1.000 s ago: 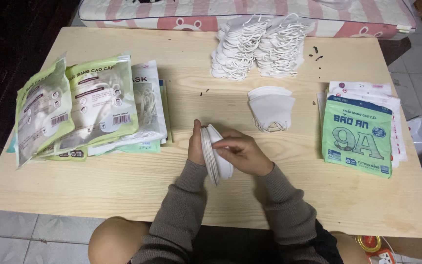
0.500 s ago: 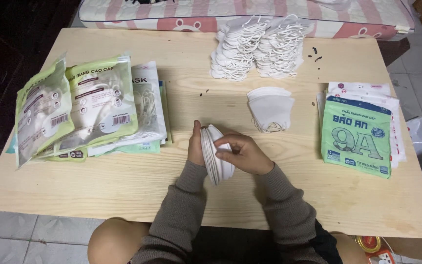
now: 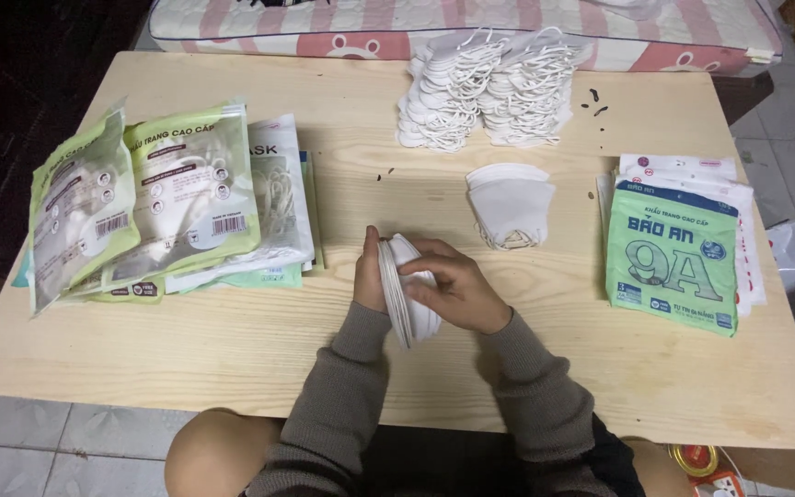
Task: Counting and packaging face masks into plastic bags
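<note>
Head view: both hands clasp a stack of white masks on edge at the table's near middle. Left hand backs it; right hand wraps over it. Full packs lie left, green pouches right.

Bare table near edge; packets left, pouches right.
</note>
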